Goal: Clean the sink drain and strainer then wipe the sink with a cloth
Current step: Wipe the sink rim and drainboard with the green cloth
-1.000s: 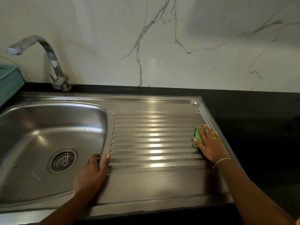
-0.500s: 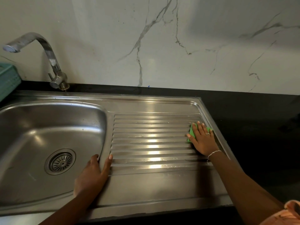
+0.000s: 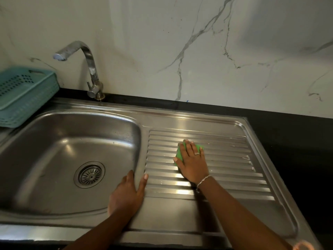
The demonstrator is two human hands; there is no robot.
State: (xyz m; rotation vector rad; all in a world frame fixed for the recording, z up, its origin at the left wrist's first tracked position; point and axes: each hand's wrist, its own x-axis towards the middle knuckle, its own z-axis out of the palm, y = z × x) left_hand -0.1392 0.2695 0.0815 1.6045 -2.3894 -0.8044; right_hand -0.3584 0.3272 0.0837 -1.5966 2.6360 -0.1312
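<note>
1. Green cloth lay on the ribbed stainless-steel drainboard, pressed under the flat right hand, whose fingers were straight and together.
2. The ribs ran from 9 to 3 o'clock, and the steel basin lay at 9 o'clock.
3. The left hand was nearer the basin and rested uncurled on its rim.

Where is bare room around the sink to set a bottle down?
Free: ribs between right hand and black counter; basin floor around the strainer. Crowded: the ribs' left part under the green cloth, and the basin edge under the left hand.
</note>
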